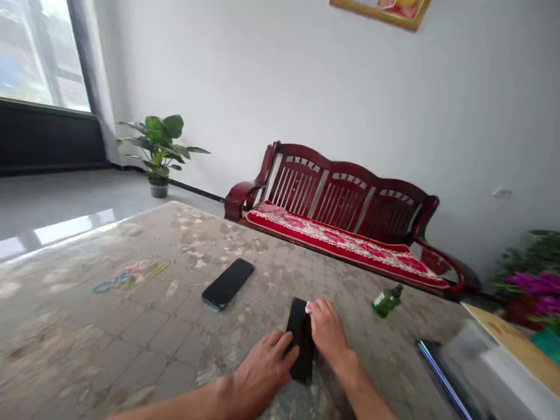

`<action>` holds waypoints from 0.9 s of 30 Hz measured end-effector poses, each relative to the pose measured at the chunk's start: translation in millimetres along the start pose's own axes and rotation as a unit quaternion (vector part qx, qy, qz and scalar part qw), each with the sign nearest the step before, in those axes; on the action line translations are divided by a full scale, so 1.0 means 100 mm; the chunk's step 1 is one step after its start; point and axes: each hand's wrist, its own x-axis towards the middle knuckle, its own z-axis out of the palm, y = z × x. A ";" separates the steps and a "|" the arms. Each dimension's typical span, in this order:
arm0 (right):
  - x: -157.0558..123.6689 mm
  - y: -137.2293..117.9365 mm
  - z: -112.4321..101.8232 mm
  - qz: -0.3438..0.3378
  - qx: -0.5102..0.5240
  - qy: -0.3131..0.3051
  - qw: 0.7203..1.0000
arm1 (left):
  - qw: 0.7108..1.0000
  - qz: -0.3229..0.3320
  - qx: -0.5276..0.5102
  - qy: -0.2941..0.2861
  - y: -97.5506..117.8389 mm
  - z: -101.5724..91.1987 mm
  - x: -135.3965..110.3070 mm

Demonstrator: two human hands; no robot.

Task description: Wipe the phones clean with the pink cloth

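A black smartphone [301, 332] lies flat on the patterned tabletop, its screen dark. My left hand [268, 363] grips it at the left edge, thumb and fingers resting over the side. At its upper right edge, my right hand [327, 328] pinches a small white piece of tissue or cloth [308, 307] against the phone. Most of that white piece is hidden by the fingers. A second smartphone [228, 284], also dark, lies farther left, touched by neither hand.
Several coloured hair ties [125, 279] lie on the left of the table [166, 326]. A small green bottle [387, 301] stands right of my hands. Farther right are a dark blue-edged device [446, 379] and a box [516, 344]. Behind the table is a wooden bench [328, 186].
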 end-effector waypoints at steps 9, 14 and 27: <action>-0.20 -0.11 -0.03 -0.060 0.050 -0.011 0.997 | 1.000 0.016 -0.014 -0.002 0.07 -0.20 0.03; 0.07 -0.07 0.01 -0.033 0.024 0.012 0.999 | 1.000 0.026 -0.012 -0.014 0.08 -0.35 0.03; -0.01 -0.09 0.03 -0.070 0.065 0.007 0.995 | 1.000 0.006 -0.025 -0.015 0.08 -0.30 -0.02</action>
